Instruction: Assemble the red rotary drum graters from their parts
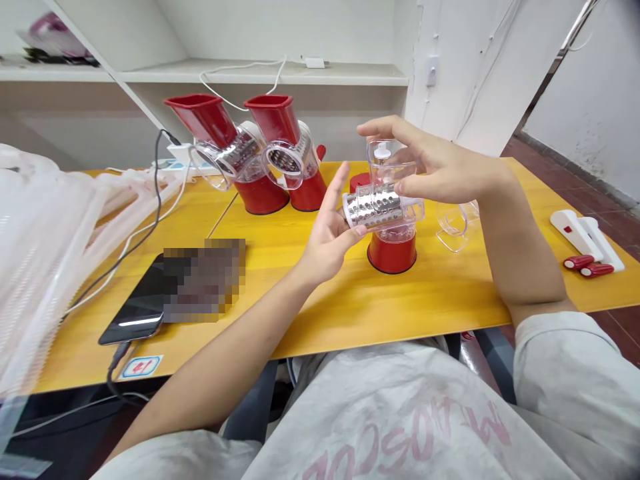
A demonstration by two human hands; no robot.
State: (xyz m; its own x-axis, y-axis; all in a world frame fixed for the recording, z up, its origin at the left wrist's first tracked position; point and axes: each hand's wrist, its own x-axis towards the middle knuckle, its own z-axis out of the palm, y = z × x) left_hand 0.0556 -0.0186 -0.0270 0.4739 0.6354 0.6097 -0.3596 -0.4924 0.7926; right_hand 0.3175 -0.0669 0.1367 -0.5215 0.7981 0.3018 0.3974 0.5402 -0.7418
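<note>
A rotary grater with a red base (393, 255) stands upright in front of me. Its clear housing (381, 175) sits on top. My left hand (327, 240) is at the left end of a shiny metal grater drum (375, 205), thumb along its lower front and index finger stretched up. The drum lies sideways, partly within the housing. My right hand (440, 163) grips the housing from the right, thumb in front and some fingers seen through the clear plastic behind. Its index finger reaches over the top. A red part (359, 181) behind the drum is mostly hidden.
Two assembled graters with red hoppers (205, 119) (274, 119) stand at the back left. A clear plastic part (457, 223) lies right of the base. White crank handles with red grips (595, 269) lie far right. A phone (137, 303), cables and plastic bags (45, 260) occupy the left.
</note>
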